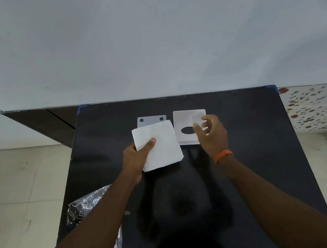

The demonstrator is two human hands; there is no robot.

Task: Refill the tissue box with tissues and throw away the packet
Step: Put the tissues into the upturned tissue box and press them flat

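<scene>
My left hand (139,155) grips a thick stack of white tissues (159,145) by its near-left edge, thumb on top, held just above the black table (245,154). To its right stands the white tissue box (184,119), its top showing an oval opening. My right hand (211,133) hovers over the box's right side with fingers spread and nothing clearly in it; an orange band circles that wrist. Behind the tissues lies a flat white plate with two dark holes (151,119), partly covered by the stack. The clear plastic packet (86,207) lies crumpled at the table's near-left edge, under my left forearm.
The table butts against a pale wall at the back. A dark cabinet (42,123) stands to the left over a light tiled floor. A floral-patterned surface (318,105) lies to the right of the table.
</scene>
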